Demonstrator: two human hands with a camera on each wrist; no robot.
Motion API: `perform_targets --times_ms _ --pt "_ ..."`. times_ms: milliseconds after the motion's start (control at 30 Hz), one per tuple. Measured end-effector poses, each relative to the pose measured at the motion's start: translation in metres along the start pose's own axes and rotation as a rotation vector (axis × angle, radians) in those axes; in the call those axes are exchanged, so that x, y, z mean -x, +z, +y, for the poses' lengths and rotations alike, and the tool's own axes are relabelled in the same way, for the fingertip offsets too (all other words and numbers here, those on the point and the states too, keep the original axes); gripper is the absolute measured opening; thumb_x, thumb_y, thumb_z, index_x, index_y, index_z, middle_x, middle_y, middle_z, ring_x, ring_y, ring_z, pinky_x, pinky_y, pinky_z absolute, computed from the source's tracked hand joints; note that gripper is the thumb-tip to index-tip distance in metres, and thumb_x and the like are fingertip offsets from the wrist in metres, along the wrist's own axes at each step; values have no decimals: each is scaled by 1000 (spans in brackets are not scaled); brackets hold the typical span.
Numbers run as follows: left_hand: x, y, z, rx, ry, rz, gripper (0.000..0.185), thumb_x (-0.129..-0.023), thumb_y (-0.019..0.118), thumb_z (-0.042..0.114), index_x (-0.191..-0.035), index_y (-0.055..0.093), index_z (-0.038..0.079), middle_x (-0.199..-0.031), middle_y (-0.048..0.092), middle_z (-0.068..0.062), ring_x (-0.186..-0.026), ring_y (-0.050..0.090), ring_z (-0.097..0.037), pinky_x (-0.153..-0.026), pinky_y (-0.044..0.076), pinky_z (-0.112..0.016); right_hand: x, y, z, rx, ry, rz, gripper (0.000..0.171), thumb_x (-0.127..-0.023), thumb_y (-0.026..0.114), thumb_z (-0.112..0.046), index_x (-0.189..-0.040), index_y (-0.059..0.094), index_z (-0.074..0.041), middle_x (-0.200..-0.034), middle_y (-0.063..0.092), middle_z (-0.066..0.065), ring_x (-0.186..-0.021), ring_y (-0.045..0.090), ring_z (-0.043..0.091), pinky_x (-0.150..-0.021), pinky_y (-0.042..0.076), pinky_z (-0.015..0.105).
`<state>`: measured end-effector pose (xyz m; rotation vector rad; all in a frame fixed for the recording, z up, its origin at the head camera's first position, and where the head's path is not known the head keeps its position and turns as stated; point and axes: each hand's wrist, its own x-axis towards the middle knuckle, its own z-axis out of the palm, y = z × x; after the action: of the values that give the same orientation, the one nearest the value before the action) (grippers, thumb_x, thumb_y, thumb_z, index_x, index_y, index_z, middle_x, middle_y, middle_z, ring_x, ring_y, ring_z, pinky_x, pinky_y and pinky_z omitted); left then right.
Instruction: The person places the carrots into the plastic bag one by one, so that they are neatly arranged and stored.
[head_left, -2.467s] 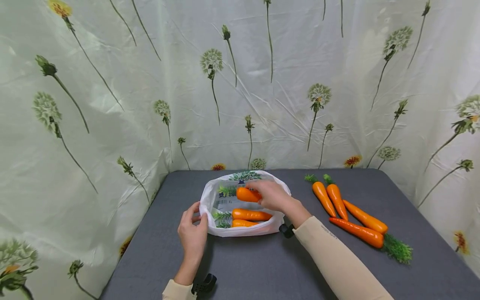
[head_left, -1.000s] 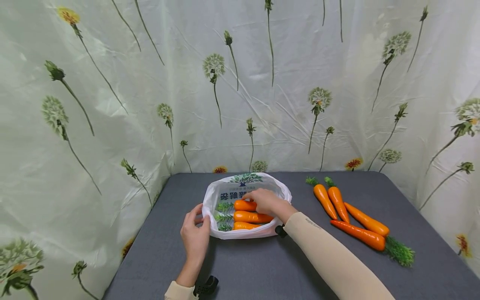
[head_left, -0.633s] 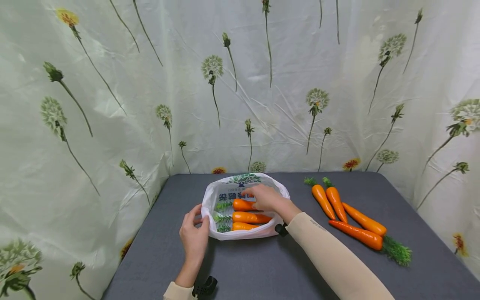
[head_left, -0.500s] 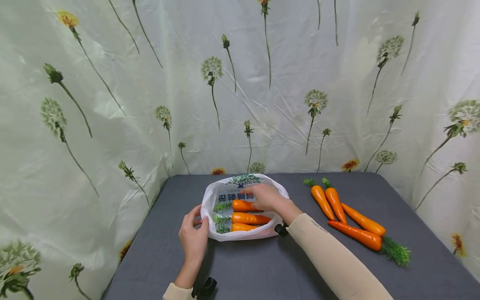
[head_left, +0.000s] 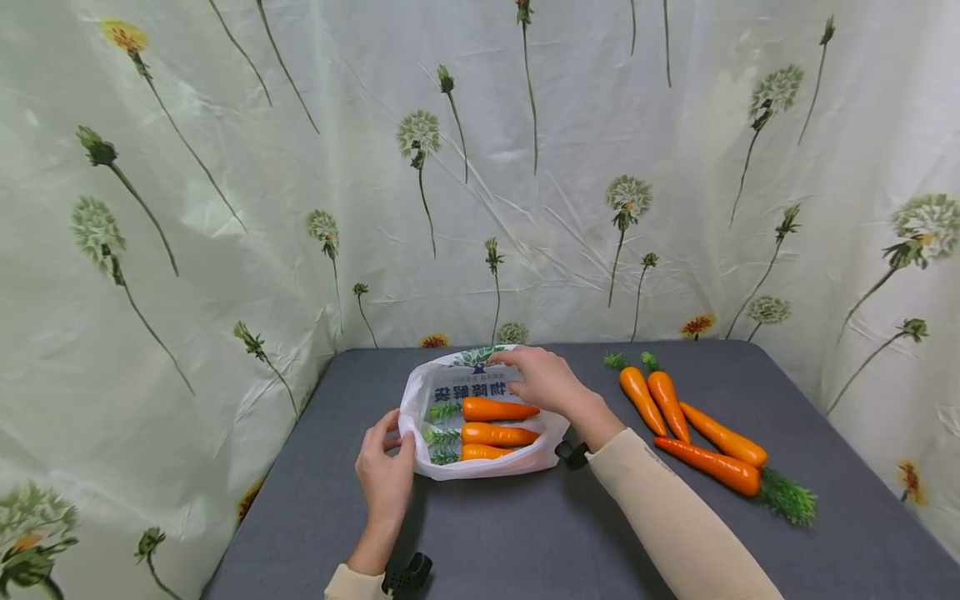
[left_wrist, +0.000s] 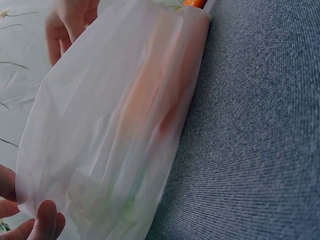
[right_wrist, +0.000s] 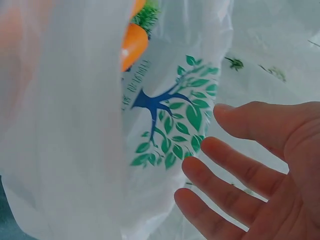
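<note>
A white plastic bag (head_left: 480, 388) with a blue and green tree print lies open on the grey table (head_left: 510, 533). Three orange carrots lie side by side inside it: top (head_left: 498, 409), middle (head_left: 498, 434), bottom (head_left: 482, 452). My left hand (head_left: 386, 462) pinches the bag's near left rim. In the left wrist view its fingertips (left_wrist: 46, 224) sit at the bag (left_wrist: 125, 125). My right hand (head_left: 542, 379) hovers over the bag's far right rim, holding nothing. In the right wrist view that hand (right_wrist: 250, 175) has spread fingers beside the printed bag (right_wrist: 165, 110), and a carrot tip (right_wrist: 134, 46) shows.
Several loose carrots (head_left: 678, 421) with green tops lie on the table to the right of the bag. A flower-print curtain (head_left: 480, 167) closes in the back and both sides. Bare grey table stretches in front of the bag.
My right hand lowered the carrot into the bag, let go of it as the top one, and drew back to the far right rim. The left hand stayed put.
</note>
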<state>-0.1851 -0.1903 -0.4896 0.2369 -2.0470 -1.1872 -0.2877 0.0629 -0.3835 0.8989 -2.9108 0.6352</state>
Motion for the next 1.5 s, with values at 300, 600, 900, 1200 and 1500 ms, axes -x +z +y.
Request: perform_targets --times_ms 300,600,900,1200,1500 --pt "1 0 2 -8 -7 0 37 -87 76 6 -123 71 11 -104 66 -4 -83 67 -20 -64 52 -27 15 -15 8 -26 1 144 53 -91 74 -10 -141 60 -20 -132 64 6 -105 65 25 -75 55 42" --pt "1 1 1 -8 -18 -17 36 -88 75 7 -123 70 12 -105 66 -3 -84 67 -19 -66 53 -30 31 -27 27 -32 39 238 50 -91 74 -11 -138 63 -24 -137 62 3 -109 66 27 -82 55 49" --pt "0 0 -1 -7 3 -11 36 -87 76 7 -122 71 11 -104 66 -3 -82 67 -18 -67 55 -30 48 -34 47 -71 118 291 54 -90 75 -13 -140 60 -28 -137 60 2 -109 65 26 -74 54 45" --pt "0 0 0 -3 3 -13 37 -87 75 6 -123 71 10 -105 66 -5 -82 67 -19 -69 57 -38 67 -33 76 -75 165 342 55 -89 76 -14 -140 60 -26 -128 64 6 -106 64 32 -75 52 49" --pt "1 0 1 -13 -6 -20 37 -87 76 7 -123 71 11 -105 66 -4 -82 67 -19 -68 54 -28 86 -30 101 -68 309 293 57 -91 75 -20 -145 55 -23 -127 62 10 -106 62 32 -70 50 48"
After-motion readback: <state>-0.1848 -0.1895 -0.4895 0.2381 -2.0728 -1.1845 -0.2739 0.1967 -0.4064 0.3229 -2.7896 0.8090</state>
